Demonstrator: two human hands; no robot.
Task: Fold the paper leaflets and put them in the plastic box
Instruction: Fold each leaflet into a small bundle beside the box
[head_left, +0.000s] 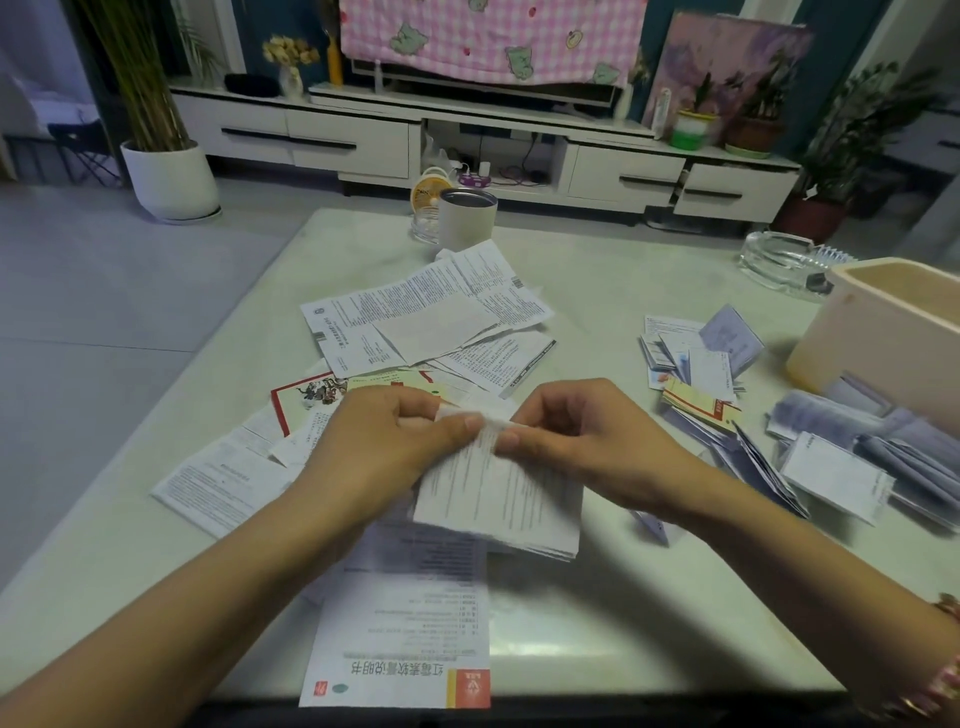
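- Leaflet (498, 499) is mid-fold at centre frame. Left hand (395, 431) and right hand (576, 431) both pinch its top edge, thumbs and fingertips closed on paper.
- Square the corners first, then crease with a thumb run along the fold.
- Plastic box (878, 332) sits at the right edge, top open, with folded leaflets (696, 364) piled just beside it.
- Unfolded leaflets (426, 317) wait upper centre.

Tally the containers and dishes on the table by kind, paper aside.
Plastic box: 1
Glass ashtray: 1
White cup: 1
Clear glass jar: 1
Total: 4
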